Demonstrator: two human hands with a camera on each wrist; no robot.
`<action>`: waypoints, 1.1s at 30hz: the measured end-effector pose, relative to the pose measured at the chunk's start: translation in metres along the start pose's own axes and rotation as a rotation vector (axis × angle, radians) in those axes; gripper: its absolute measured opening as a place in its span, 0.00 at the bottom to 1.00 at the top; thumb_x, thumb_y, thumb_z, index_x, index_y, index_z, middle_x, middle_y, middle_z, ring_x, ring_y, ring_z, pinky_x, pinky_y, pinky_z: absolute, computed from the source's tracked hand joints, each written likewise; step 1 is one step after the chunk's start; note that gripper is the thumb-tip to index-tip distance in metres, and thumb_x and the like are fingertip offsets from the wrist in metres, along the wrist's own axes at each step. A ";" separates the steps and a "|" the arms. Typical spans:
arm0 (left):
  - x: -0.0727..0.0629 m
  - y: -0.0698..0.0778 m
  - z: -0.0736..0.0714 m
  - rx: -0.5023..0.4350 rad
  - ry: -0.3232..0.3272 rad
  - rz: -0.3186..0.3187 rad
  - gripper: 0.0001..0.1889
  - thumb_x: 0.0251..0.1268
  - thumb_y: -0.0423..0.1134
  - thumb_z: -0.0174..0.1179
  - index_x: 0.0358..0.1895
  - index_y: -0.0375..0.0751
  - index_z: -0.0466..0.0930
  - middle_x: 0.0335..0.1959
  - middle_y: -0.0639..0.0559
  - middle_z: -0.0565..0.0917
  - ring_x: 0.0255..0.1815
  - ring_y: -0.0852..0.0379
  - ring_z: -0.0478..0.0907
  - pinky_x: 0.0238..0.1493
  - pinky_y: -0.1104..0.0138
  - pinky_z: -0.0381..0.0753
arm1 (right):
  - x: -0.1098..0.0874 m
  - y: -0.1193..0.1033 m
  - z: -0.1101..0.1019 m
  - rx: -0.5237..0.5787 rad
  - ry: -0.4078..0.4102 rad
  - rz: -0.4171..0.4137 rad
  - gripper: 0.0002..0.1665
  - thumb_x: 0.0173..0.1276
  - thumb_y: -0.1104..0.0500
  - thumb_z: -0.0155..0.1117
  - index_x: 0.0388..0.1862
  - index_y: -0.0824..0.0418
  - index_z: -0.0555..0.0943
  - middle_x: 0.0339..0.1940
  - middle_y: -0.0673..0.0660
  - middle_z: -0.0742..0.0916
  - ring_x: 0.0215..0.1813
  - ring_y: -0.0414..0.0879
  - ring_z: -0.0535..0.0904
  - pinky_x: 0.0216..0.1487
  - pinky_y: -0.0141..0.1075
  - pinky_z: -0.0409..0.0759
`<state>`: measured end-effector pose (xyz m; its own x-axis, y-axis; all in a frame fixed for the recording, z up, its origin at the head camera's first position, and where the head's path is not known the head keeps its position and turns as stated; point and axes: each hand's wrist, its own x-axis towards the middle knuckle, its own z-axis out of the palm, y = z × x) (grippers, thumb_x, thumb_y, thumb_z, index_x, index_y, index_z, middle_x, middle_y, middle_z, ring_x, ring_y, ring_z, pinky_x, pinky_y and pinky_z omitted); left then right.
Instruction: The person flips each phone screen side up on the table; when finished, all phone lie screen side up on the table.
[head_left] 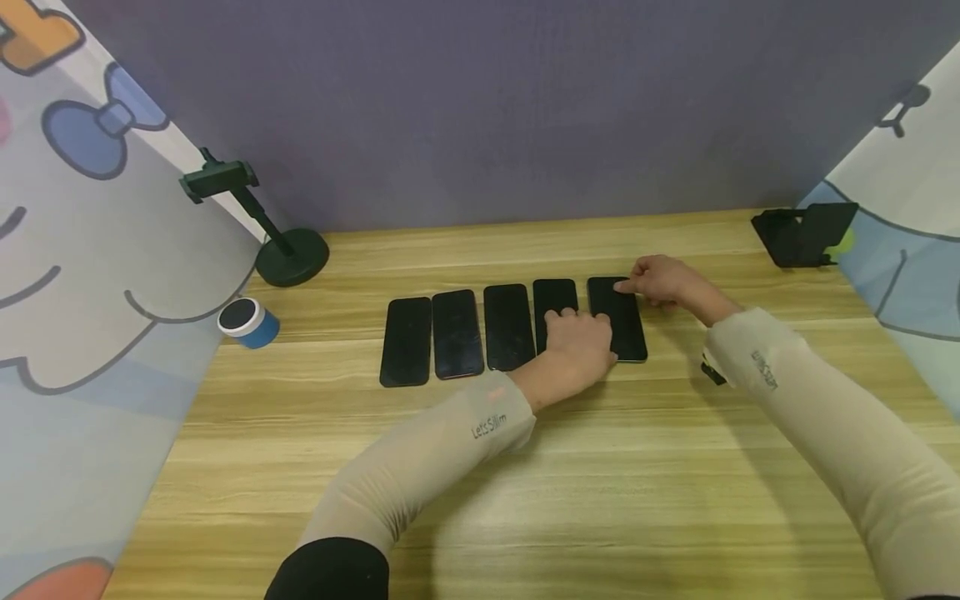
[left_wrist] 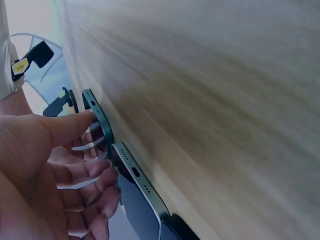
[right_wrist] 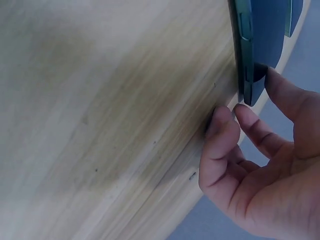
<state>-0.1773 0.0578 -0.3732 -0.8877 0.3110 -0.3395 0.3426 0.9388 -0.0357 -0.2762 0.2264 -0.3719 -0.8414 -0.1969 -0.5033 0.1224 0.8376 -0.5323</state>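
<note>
Several dark smartphones lie in a row on the wooden table, among them the leftmost smartphone (head_left: 406,342) and the middle smartphone (head_left: 508,327). My left hand (head_left: 576,348) rests over the lower part of the second smartphone from the right (head_left: 555,295), fingers loosely bent. Its thumb (left_wrist: 75,129) touches the bottom end of the rightmost smartphone (head_left: 624,327). At that phone's upper right corner, my right hand (head_left: 663,282) pinches, its thumb (right_wrist: 285,97) on the screen and its index fingertip right at the edge. The other right fingers curl down by the tabletop.
A dark green phone stand (head_left: 292,257) stands at the back left, with a blue and white round tub (head_left: 251,322) in front of it. A black folding stand (head_left: 804,235) sits at the back right. A grey partition (head_left: 495,117) closes off the table's far edge.
</note>
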 end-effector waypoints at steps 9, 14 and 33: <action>0.002 0.002 0.004 0.098 0.001 -0.028 0.35 0.66 0.72 0.51 0.71 0.60 0.68 0.69 0.54 0.74 0.66 0.52 0.70 0.68 0.54 0.68 | -0.003 -0.001 0.000 -0.081 0.011 -0.034 0.28 0.76 0.46 0.58 0.61 0.66 0.68 0.14 0.49 0.72 0.16 0.40 0.63 0.22 0.35 0.67; 0.005 0.005 0.007 0.138 0.036 -0.019 0.34 0.64 0.73 0.51 0.68 0.60 0.71 0.67 0.56 0.75 0.65 0.53 0.70 0.68 0.55 0.67 | -0.001 0.001 0.000 -0.077 0.012 -0.043 0.29 0.76 0.46 0.58 0.62 0.66 0.68 0.14 0.49 0.73 0.16 0.39 0.63 0.21 0.35 0.67; 0.005 -0.001 0.013 0.134 0.081 0.029 0.33 0.65 0.71 0.51 0.67 0.57 0.73 0.64 0.55 0.76 0.63 0.52 0.70 0.67 0.52 0.66 | 0.001 -0.001 0.004 -0.103 0.029 -0.063 0.26 0.76 0.46 0.59 0.60 0.64 0.69 0.15 0.51 0.74 0.15 0.40 0.62 0.20 0.34 0.65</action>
<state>-0.1782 0.0569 -0.3869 -0.8969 0.3535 -0.2656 0.4013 0.9030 -0.1536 -0.2751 0.2234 -0.3742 -0.8607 -0.2376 -0.4502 0.0151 0.8720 -0.4892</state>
